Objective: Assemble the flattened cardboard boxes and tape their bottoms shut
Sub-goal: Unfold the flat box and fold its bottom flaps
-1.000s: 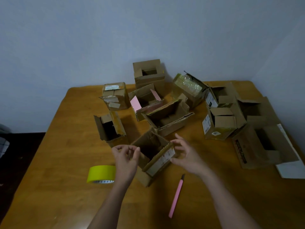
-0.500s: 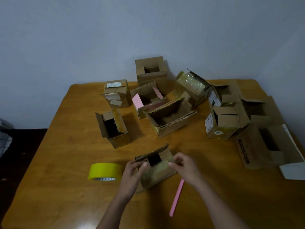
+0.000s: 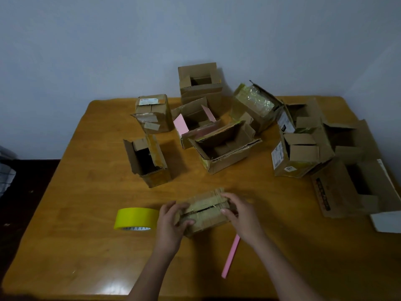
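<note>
Both hands grasping small cardboard box (image 3: pixel 205 210) on tabletop (image 3: pixel 86 246): left hand (image 3: pixel 171 222) curled round left end, right hand (image 3: pixel 240 213) round right end. Flaps nearly closed. Yellow tape roll (image 3: pixel 136 218) just left of box; pink cutter (image 3: pixel 231 255) beside its near-right corner.

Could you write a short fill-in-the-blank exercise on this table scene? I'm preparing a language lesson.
1. Both hands hold a small brown cardboard box whose top flaps are folded ____.
2. The roll of ____ tape lies beside the left hand.
3. The thin pink utility knife lies on the wooden table below the ____ hand.
4. The far boxes stand before a plain ____.

Missing words: shut; yellow; right; wall
</note>
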Tool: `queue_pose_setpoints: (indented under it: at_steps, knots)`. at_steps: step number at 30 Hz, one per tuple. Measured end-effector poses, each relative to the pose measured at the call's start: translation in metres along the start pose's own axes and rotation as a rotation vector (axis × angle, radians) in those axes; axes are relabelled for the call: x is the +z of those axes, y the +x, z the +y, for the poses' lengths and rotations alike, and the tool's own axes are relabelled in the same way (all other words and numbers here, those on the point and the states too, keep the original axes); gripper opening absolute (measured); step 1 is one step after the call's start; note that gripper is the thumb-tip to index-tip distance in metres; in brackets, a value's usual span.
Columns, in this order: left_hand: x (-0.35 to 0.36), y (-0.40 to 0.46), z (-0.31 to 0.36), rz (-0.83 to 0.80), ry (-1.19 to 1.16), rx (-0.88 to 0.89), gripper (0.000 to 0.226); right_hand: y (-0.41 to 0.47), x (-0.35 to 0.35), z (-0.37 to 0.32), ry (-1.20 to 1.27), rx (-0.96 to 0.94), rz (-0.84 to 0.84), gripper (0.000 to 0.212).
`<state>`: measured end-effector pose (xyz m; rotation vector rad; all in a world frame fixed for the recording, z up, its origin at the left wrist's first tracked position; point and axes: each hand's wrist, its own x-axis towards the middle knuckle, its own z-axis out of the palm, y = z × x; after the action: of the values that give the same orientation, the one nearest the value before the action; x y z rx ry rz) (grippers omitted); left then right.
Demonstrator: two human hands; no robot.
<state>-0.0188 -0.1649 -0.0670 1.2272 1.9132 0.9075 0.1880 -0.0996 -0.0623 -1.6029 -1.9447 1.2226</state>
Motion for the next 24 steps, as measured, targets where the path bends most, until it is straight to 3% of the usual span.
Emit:
queue_pose_setpoints:
  at_steps: [17, 24]
  knots:
    - [0.008, 0.017, -0.001, 0.08, -0.072, -0.031, 0.047, -0.007, 0.032, 0.01, -0.043, -0.005, 0.212, 0.044]
    - [0.004, 0.026, 0.005, 0.013, -0.053, -0.102, 0.039, -0.005, 0.031, 0.007, -0.007, 0.045, 0.237, 0.04]
